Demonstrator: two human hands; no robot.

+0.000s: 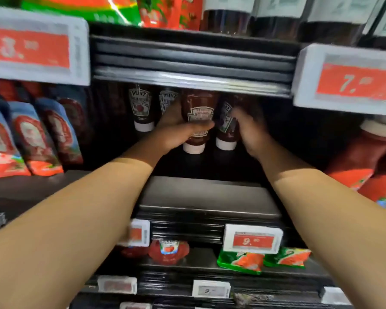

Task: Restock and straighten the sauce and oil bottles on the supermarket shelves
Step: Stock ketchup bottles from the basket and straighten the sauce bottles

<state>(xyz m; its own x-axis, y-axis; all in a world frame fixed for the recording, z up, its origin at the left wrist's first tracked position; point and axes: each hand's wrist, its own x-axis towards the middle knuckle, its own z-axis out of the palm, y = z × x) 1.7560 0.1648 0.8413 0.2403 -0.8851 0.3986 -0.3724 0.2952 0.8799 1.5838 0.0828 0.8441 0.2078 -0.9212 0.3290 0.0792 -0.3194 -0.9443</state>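
Several dark ketchup squeeze bottles with white caps stand cap-down deep on the middle shelf (210, 197). My left hand (178, 132) is wrapped around the front ketchup bottle (198, 108), which is lifted off the shelf. My right hand (250, 132) grips a second, tilted ketchup bottle (226, 130) just to its right. Two more ketchup bottles (142, 108) stand further back on the left. The tops of the bottles are hidden by the shelf edge above.
Blue and red sauce pouches (31, 139) lean at the left, red ketchup bottles (361, 157) at the right. Price tags (252, 240) line the shelf rails. Below lie a red pouch (168, 250) and green packets (241, 262). Dark bottles (276, 21) stand on the top shelf.
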